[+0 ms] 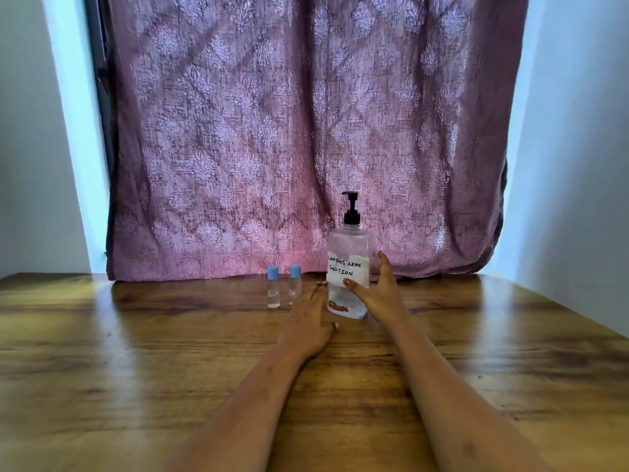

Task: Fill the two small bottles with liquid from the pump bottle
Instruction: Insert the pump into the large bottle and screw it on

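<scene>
Reaching from the lower frame, both hands close in on the pump bottle [349, 267], which stands upright on the worktop [136, 352] right of centre, before a purple curtain [289, 131]. The right hand [377, 294] is open, thumb on the paper label and fingers round the far side; it cups the bottle but is not yet clamped. The left hand [311, 321] lies open and flat, fingertips at the bottle's base. Two small bottles [274, 287] with blue caps still on stand close together just left. The clear plastic probably flexes and looks smooth, maybe slippery; it seems only part full, so fairly light. Holding the lower body looks safest, not the pump neck.
</scene>
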`<state>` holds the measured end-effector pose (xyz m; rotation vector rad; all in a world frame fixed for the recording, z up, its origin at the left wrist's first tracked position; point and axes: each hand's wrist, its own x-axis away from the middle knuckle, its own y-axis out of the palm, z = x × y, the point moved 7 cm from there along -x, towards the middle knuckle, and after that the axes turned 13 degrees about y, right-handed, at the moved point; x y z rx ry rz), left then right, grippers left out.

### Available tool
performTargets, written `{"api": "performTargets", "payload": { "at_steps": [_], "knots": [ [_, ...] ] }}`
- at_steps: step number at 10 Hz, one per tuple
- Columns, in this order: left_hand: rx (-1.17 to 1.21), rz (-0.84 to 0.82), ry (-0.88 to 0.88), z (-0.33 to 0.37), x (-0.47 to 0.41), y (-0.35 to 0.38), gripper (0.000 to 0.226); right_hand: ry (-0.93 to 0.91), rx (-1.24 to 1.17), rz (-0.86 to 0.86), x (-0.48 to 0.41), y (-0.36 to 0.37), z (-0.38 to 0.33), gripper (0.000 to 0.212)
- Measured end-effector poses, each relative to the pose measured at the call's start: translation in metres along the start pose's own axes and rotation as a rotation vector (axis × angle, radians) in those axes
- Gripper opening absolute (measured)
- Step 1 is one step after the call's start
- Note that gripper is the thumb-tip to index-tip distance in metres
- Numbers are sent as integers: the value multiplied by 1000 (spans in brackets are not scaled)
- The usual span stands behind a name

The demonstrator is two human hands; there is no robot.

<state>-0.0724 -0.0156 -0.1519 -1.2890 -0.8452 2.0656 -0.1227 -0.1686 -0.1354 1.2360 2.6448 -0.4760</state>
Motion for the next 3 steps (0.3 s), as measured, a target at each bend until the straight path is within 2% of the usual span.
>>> {"api": "performTargets", "payload": {
  "at_steps": [1,2,3],
  "knots": [
    [8,65,-63,-9,2,-11,69,-22,26,20,2,-2,-10,95],
    [-20,164,-50,-21,-8,-20,64,-37,-87,82,-9,-13,-16,84],
    [-126,330,60,-23,-29,-49,56,-3,-185,136,-21,-22,-36,66]
  ]
}}
